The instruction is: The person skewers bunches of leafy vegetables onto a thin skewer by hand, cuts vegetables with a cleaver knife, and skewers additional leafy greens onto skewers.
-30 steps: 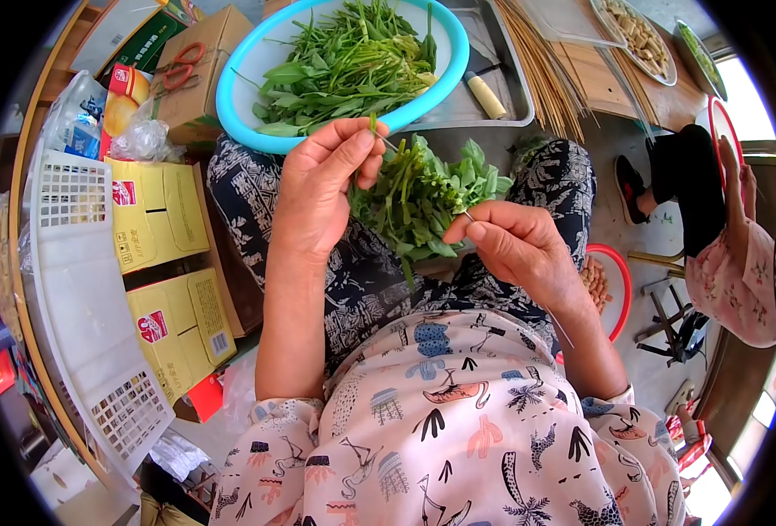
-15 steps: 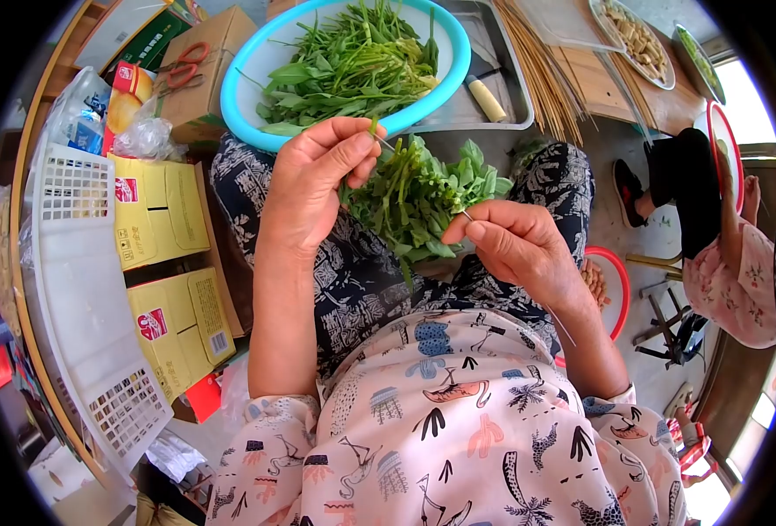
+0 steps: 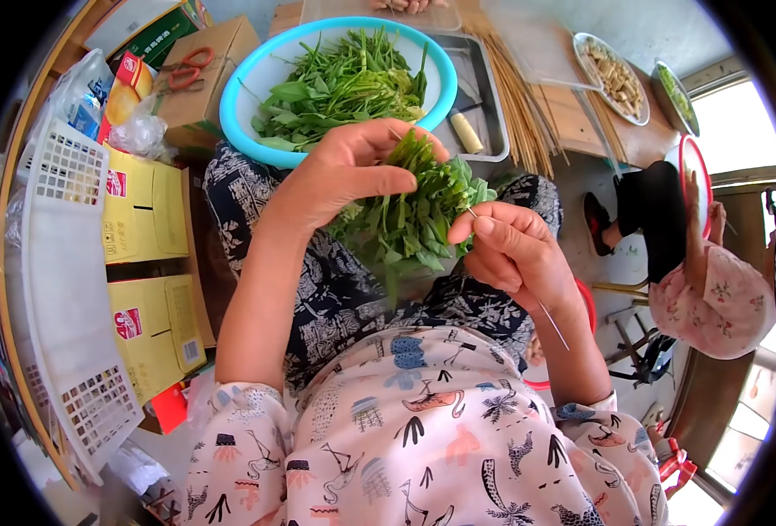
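Pinches a thin skewer (image 3: 553,325) between thumb and bent fingers of the right hand (image 3: 528,254), its bare end running out below toward the wrist. Curves the left hand (image 3: 340,175) around the top of a bunch of leafy greens (image 3: 418,215), holding thumb and fingers apart; cannot tell from this angle how firmly the fingertips press. Suspends the bunch above the lap, between both hands, meeting the skewer just beyond the right fingertips. Wears dark patterned trousers (image 3: 353,289) and a pale printed shirt (image 3: 458,447). Sits before a blue-rimmed basin (image 3: 448,79) heaped with loose stems (image 3: 344,88), just beside a metal tray (image 3: 493,136) bearing a pale-handled knife (image 3: 466,131). Looks beyond to thin sticks (image 3: 519,96) and a plate (image 3: 644,114) of pale chunks. To the left, is flanked by a cardboard box (image 3: 221,96) topped with red-handled scissors (image 3: 193,67), yellow cartons (image 3: 155,210) and a white plastic rack (image 3: 63,263). To the right, sits well apart from another person in a pink floral sleeve (image 3: 712,302), at a red-rimmed bowl (image 3: 706,175).
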The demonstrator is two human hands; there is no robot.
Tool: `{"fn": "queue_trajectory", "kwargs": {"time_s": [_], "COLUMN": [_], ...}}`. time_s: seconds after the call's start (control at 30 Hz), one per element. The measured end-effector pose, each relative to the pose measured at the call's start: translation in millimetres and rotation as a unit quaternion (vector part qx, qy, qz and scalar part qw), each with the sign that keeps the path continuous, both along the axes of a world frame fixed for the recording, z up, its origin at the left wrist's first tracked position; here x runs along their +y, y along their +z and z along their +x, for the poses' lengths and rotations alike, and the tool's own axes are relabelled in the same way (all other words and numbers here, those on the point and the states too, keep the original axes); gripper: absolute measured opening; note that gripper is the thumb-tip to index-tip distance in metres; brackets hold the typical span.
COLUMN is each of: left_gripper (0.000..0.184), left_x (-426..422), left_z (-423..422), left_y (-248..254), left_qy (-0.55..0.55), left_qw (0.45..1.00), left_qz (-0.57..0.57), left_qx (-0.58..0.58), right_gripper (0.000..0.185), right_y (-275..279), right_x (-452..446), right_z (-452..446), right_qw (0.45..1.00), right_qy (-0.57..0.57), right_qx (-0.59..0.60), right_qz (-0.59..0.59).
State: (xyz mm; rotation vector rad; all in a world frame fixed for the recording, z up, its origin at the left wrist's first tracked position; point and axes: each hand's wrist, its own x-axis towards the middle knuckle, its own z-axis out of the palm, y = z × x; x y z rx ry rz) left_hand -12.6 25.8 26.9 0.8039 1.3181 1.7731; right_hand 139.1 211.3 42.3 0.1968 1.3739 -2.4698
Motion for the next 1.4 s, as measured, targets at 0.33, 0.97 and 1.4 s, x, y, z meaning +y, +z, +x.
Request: {"fn": "queue_trajectory", "kwargs": {"time_s": [0.33,0.97,1.4], "left_gripper": [0.022,0.029,0.018], "left_x": [28.4,29.6,23.7], "left_z": [-4.7,3.1,-16.0], "left_y": [7.2,4.7,56.4], "left_qy": [0.004,-0.015,0.02], "left_qw": [1.0,1.0,0.997], "left_qz": [0.016,0.016,0.061], "left_qx": [-0.019,-0.008,0.035], "right_gripper": [0.026,0.025,0.031], "right_y": [31.1,42.9,90.3], "right_x": [16.6,9.8,29.8], "right_z": [2.3,0.4,-37.7], "right_qw": [0.995,0.986,0.948], "right_qy": [-0.005,-0.003,0.088], "right_qx": [0.009,0.007,0.127], "right_qz": [0.098,0.164,0.279]}}
